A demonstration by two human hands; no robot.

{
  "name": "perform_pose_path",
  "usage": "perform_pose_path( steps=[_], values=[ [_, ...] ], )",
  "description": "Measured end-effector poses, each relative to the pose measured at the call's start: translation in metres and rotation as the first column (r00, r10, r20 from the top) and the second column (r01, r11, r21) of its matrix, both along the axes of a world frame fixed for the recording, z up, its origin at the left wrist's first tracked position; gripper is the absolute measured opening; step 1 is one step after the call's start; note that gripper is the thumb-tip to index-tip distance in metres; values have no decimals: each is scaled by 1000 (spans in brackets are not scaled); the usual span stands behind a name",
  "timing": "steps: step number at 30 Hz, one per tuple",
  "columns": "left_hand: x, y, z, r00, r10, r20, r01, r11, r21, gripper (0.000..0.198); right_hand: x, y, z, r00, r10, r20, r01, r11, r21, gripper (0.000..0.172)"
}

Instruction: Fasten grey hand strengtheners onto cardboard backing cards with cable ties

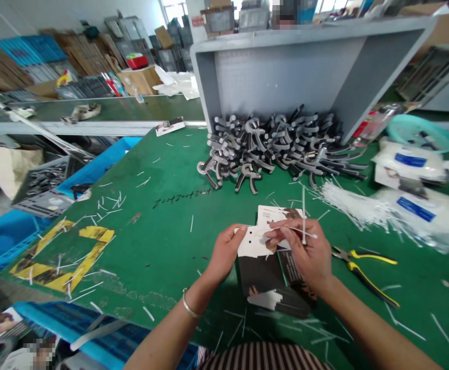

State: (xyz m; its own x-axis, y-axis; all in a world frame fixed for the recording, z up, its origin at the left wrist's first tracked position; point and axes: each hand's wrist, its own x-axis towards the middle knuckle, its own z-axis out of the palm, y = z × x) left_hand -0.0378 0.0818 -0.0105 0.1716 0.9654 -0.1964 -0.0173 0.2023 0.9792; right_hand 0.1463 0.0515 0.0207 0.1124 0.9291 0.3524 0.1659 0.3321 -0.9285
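My left hand (224, 252) pinches the left edge of a white printed card (252, 245) that has two small dark holes. Between the fingers of my right hand (305, 252) are white cable ties (303, 213), one pointing upward and another lying across the fingers. The fingertips of that hand are close to the card's right part. Beneath both hands lies a stack of dark printed cards (261, 277) on the green table. Pliers with yellow and black handles (363, 272) rest just right of my right hand.
A grey crate (282, 72) tipped on its side spills many grey and black spring clamps (255, 133) onto the table (162, 226). A pile of white cable ties (351, 205) and plastic bags (417, 205) lie at right. Cut tie ends are scattered about. Blue crates (93, 164) stand left.
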Motion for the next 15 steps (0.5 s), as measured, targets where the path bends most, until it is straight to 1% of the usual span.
perform_pose_path(
  steps=[2, 4, 6, 8, 10, 12, 13, 15],
  values=[
    [0, 1, 0, 1000, 2, -19, -1, 1000, 13, 37, -2, 1, -7, 999, 2, 43, -2, 1000, 5, 10],
    [-1, 1, 1, 999, 5, -35, -4, 1000, 19, 38, 0, 2, -12, 986, -18, 167, 15, 1000, 24, 9],
    [-1, 0, 2, 999, 12, -50, -11, 1000, 28, 38, 1, 3, -13, 951, -43, 307, 22, 997, 70, 10],
    [-1, 0, 5, 998, 7, -60, -5, 999, 44, 38, 0, 5, -13, 915, -26, 403, -14, 995, 97, 13],
    [1, -1, 10, 998, -7, -70, 12, 997, 71, 38, -1, 10, -11, 886, 35, 462, -93, 990, 105, 14],
    [3, 0, 15, 995, -21, -101, 32, 993, 111, 36, -2, 18, -9, 846, 110, 521, -180, 980, 85, 11],
    [4, 0, 18, 992, -26, -125, 43, 990, 132, 36, -2, 22, -8, 826, 154, 543, -217, 975, 54, 10],
    [4, 2, 23, 988, -45, -145, 66, 987, 146, 38, 0, 28, -6, 799, 251, 546, -258, 964, -65, 12]
  ],
)
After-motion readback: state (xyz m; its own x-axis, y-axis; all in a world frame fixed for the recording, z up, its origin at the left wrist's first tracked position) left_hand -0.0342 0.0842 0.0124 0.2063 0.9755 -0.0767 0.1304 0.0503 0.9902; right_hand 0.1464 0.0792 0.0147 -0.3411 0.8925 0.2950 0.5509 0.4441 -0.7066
